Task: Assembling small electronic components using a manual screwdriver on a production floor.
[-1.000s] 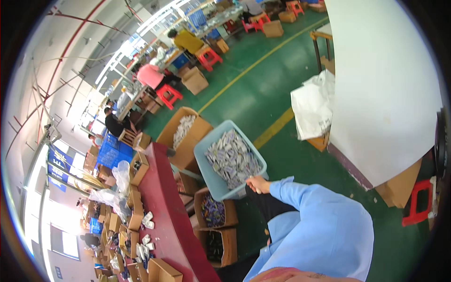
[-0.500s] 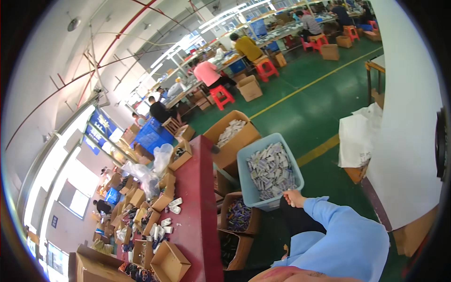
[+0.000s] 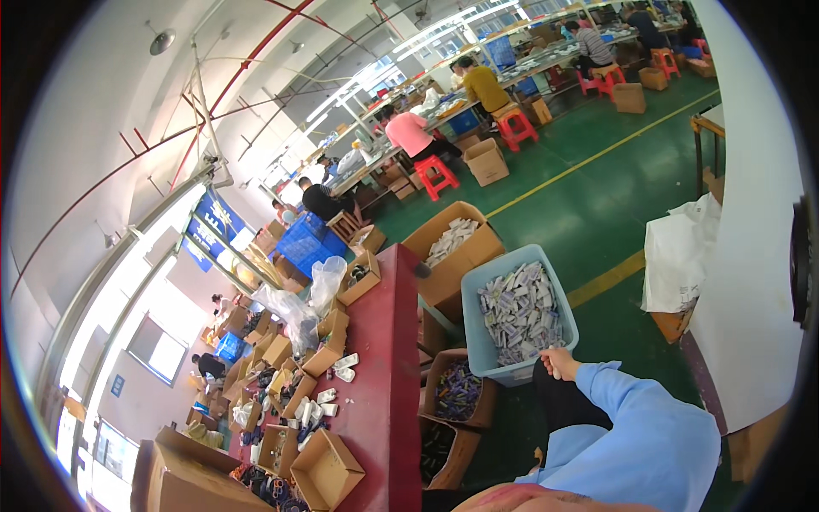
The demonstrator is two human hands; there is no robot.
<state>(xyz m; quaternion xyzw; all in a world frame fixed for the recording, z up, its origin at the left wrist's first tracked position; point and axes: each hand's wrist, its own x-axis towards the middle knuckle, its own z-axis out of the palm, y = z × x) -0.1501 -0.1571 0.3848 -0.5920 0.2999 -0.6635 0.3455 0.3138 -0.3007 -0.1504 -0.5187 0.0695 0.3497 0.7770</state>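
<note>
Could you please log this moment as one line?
right hand: curled at blue tub | grip: unclear | contents: small pale pieces | red table: at left

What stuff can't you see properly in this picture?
All in the head view:
Inside the right hand: its curled fingers hide it.
Bottom of the pale blue tub: heaped pieces cover it.
Dark contents of the lowest carton beside the red table: too dim.
What the far worker in pink is handling: too small.

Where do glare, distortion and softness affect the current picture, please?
Head view: glare washes out the left-hand windows; fisheye distortion bows the thick red ceiling pipe; the pieces in the light-blue tub lack crisp detail.
</note>
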